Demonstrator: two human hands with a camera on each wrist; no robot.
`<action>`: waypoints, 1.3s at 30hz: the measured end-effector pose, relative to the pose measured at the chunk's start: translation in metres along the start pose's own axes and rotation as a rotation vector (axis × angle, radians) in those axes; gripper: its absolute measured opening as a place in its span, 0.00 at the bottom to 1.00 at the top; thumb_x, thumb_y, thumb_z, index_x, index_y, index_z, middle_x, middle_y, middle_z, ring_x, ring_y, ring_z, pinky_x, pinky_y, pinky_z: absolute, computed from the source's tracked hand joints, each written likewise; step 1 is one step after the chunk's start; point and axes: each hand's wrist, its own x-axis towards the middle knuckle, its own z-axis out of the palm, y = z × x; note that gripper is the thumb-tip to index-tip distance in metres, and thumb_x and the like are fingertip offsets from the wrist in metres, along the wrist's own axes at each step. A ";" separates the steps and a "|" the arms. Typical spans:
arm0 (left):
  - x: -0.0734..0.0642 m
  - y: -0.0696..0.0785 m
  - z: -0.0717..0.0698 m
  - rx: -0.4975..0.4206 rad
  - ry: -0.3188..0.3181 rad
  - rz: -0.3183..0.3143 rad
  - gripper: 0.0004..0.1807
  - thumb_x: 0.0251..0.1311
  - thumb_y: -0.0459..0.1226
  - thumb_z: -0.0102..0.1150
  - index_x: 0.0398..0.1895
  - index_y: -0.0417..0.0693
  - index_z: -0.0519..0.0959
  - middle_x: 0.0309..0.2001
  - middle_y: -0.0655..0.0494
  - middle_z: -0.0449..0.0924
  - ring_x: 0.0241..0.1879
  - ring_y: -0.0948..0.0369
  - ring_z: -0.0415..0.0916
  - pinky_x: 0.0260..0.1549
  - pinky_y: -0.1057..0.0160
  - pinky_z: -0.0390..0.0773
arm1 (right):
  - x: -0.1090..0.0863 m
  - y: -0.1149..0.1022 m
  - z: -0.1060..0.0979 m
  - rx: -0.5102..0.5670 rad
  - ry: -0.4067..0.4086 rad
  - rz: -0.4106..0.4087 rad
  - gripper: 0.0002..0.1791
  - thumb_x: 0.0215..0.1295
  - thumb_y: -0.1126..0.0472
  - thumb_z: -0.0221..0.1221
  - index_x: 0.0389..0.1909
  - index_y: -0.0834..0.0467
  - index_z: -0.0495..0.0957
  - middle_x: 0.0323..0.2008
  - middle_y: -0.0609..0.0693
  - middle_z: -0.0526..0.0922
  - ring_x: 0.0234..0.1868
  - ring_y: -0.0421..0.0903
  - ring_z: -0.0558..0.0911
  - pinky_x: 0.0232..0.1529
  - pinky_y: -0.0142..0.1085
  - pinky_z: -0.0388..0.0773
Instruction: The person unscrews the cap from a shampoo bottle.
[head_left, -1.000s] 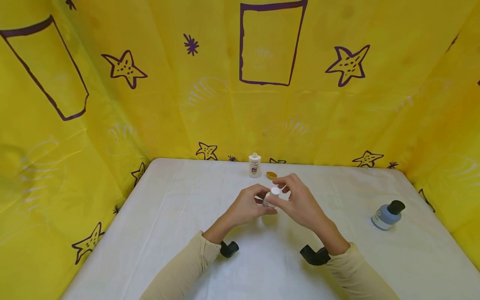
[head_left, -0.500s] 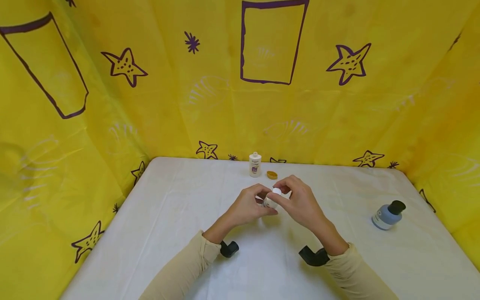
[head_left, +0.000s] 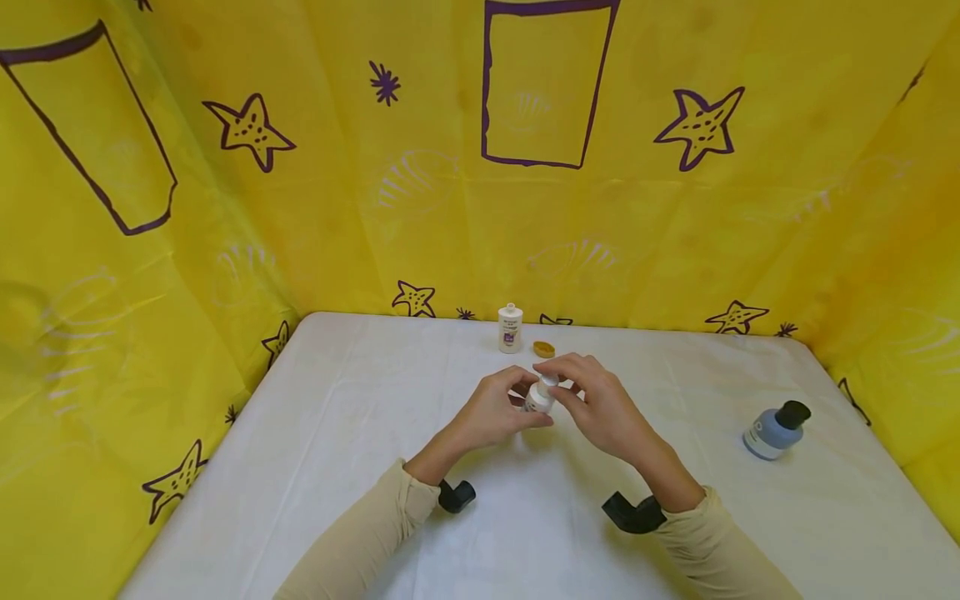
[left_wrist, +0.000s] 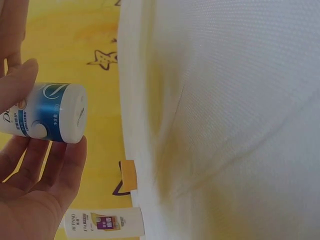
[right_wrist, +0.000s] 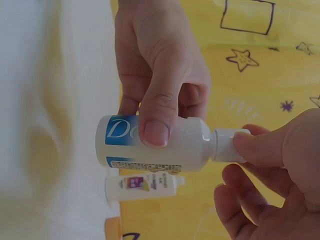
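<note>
My left hand [head_left: 491, 408] grips a small white bottle [right_wrist: 187, 145] with a blue label, thumb on one side and fingers on the other. It is held above the table, its base [left_wrist: 76, 114] showing in the left wrist view. With thumb and fingers my right hand [head_left: 596, 408] pinches the white cap [right_wrist: 227, 145] at the bottle's neck. Beyond the hands a white bottle [head_left: 510, 329] with a purple label stands upright near the table's back edge. Beside it lies an orange-yellow cap [head_left: 544, 349].
To the right, a blue bottle [head_left: 772, 433] with a black cap stands on the white-covered table [head_left: 337, 467]. Yellow cloth [head_left: 337, 208] printed with starfish hangs behind the table and at both sides. Each wrist wears a black mount [head_left: 633, 512].
The right hand's fingers came together on the white cap and have since shifted a little to the left over its top. The left hand keeps its grip on the bottle, almost in place.
</note>
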 end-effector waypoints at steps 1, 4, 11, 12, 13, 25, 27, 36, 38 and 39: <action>0.000 0.000 0.000 0.000 -0.001 -0.002 0.26 0.50 0.40 0.80 0.53 0.47 0.81 0.44 0.54 0.84 0.44 0.59 0.82 0.49 0.61 0.86 | 0.000 0.000 -0.001 0.001 -0.004 -0.004 0.20 0.65 0.70 0.65 0.57 0.54 0.83 0.52 0.48 0.86 0.45 0.44 0.77 0.42 0.32 0.80; 0.000 0.000 0.000 -0.001 -0.007 -0.013 0.26 0.51 0.41 0.80 0.53 0.48 0.81 0.45 0.55 0.84 0.45 0.59 0.82 0.50 0.62 0.86 | 0.000 -0.002 -0.004 0.032 -0.025 0.001 0.22 0.65 0.69 0.66 0.59 0.54 0.81 0.56 0.49 0.84 0.46 0.46 0.79 0.43 0.33 0.81; 0.000 0.005 -0.002 0.004 -0.010 -0.038 0.25 0.51 0.43 0.80 0.52 0.52 0.81 0.46 0.60 0.84 0.45 0.62 0.81 0.50 0.65 0.84 | 0.003 -0.006 -0.011 0.061 -0.025 0.104 0.27 0.62 0.57 0.71 0.63 0.53 0.79 0.56 0.51 0.80 0.48 0.48 0.82 0.42 0.38 0.82; 0.000 0.005 -0.002 0.003 -0.012 -0.042 0.25 0.51 0.43 0.80 0.52 0.53 0.81 0.46 0.60 0.83 0.45 0.62 0.81 0.50 0.65 0.84 | 0.003 -0.006 -0.010 0.047 -0.018 0.125 0.27 0.62 0.55 0.72 0.62 0.53 0.79 0.54 0.51 0.81 0.48 0.49 0.82 0.42 0.39 0.82; 0.000 0.006 -0.001 0.000 -0.015 -0.044 0.24 0.51 0.43 0.80 0.51 0.53 0.81 0.46 0.60 0.83 0.46 0.61 0.82 0.49 0.65 0.84 | 0.004 -0.005 -0.009 0.032 -0.008 0.146 0.26 0.61 0.54 0.72 0.60 0.53 0.80 0.51 0.50 0.81 0.46 0.49 0.81 0.42 0.39 0.82; 0.000 0.008 0.003 -0.006 -0.029 -0.034 0.23 0.51 0.43 0.79 0.50 0.54 0.82 0.47 0.61 0.84 0.47 0.60 0.82 0.48 0.68 0.83 | 0.003 0.001 0.001 -0.049 0.063 0.217 0.14 0.57 0.53 0.75 0.39 0.55 0.84 0.32 0.47 0.79 0.36 0.43 0.76 0.37 0.32 0.74; 0.000 0.007 0.003 -0.005 -0.028 -0.029 0.24 0.51 0.43 0.79 0.51 0.53 0.81 0.47 0.60 0.84 0.47 0.59 0.82 0.48 0.68 0.83 | 0.003 0.000 0.000 -0.044 0.057 0.187 0.14 0.58 0.54 0.74 0.41 0.56 0.85 0.32 0.47 0.80 0.37 0.44 0.78 0.38 0.32 0.76; 0.002 0.003 0.002 -0.038 -0.012 -0.036 0.26 0.51 0.40 0.79 0.53 0.47 0.80 0.47 0.54 0.84 0.46 0.56 0.83 0.46 0.70 0.83 | 0.002 0.001 -0.004 0.022 -0.034 0.065 0.25 0.65 0.68 0.66 0.64 0.56 0.79 0.52 0.50 0.86 0.46 0.46 0.83 0.44 0.34 0.82; 0.003 0.003 0.003 -0.043 -0.015 -0.039 0.26 0.52 0.41 0.79 0.53 0.47 0.80 0.48 0.53 0.84 0.47 0.55 0.83 0.46 0.70 0.83 | 0.002 0.001 -0.005 0.026 -0.040 0.053 0.25 0.65 0.69 0.65 0.64 0.56 0.79 0.55 0.51 0.86 0.47 0.47 0.83 0.44 0.35 0.83; 0.003 0.003 0.003 -0.046 -0.017 -0.040 0.26 0.52 0.41 0.79 0.53 0.46 0.79 0.48 0.53 0.84 0.47 0.55 0.83 0.46 0.70 0.83 | 0.002 0.001 -0.005 0.029 -0.043 0.052 0.25 0.65 0.69 0.65 0.64 0.56 0.79 0.55 0.51 0.86 0.48 0.47 0.83 0.45 0.35 0.83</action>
